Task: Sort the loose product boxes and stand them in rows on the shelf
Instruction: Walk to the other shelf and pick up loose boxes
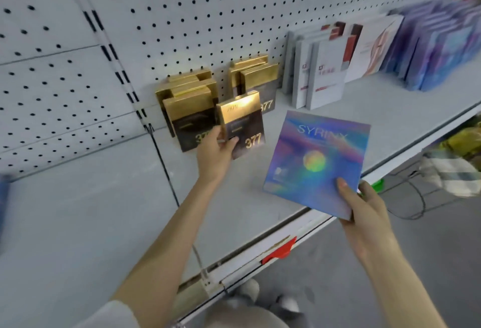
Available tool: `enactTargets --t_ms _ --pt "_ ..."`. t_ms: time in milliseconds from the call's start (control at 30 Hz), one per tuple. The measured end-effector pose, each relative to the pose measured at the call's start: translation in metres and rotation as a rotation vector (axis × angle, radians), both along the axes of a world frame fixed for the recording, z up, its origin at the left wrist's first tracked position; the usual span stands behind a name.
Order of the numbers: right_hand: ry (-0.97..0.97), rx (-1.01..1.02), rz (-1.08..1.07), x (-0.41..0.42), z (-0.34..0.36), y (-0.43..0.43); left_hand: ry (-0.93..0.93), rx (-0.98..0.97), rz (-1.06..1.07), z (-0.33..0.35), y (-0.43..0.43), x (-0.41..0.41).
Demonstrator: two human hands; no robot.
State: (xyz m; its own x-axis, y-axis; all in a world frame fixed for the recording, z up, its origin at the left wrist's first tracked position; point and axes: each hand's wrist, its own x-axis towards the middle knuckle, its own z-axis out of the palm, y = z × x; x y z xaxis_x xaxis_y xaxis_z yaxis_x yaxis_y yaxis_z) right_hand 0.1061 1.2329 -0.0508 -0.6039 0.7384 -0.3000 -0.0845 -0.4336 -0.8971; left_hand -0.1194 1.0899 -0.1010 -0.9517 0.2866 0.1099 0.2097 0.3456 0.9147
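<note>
My left hand (217, 152) grips a gold-and-black box marked 377 (243, 124) by its lower left corner, upright, just in front of two rows of matching gold boxes (191, 111) standing against the pegboard. My right hand (364, 205) pinches the lower right corner of a flat blue iridescent box marked SYRINX (315, 161), held tilted above the grey shelf (104, 223). Further right stand white-and-red boxes (322, 75) and a row of blue iridescent boxes (442, 46).
A perforated grey back panel (182, 15) rises behind the shelf. A thin wire divider (164, 161) runs across the shelf left of the gold boxes. The front rail carries a red tag (279, 251). Packaged goods (453, 166) lie below at the right.
</note>
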Motion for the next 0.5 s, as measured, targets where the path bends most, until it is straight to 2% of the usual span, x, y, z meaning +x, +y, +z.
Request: enactTargets --t_ms 267,400,500 --pt "-0.031 0.014 0.117 -0.018 -0.006 0.075 0.077 -0.022 0.133 -0.005 0.074 -0.031" --pt "-0.045 0.019 0.183 -0.020 -0.005 0.113 0.126 -0.113 0.289 -0.004 0.096 -0.038" --pt "-0.056 0.033 0.228 -0.019 -0.006 0.142 0.127 -0.108 0.389 -0.004 0.108 -0.033"
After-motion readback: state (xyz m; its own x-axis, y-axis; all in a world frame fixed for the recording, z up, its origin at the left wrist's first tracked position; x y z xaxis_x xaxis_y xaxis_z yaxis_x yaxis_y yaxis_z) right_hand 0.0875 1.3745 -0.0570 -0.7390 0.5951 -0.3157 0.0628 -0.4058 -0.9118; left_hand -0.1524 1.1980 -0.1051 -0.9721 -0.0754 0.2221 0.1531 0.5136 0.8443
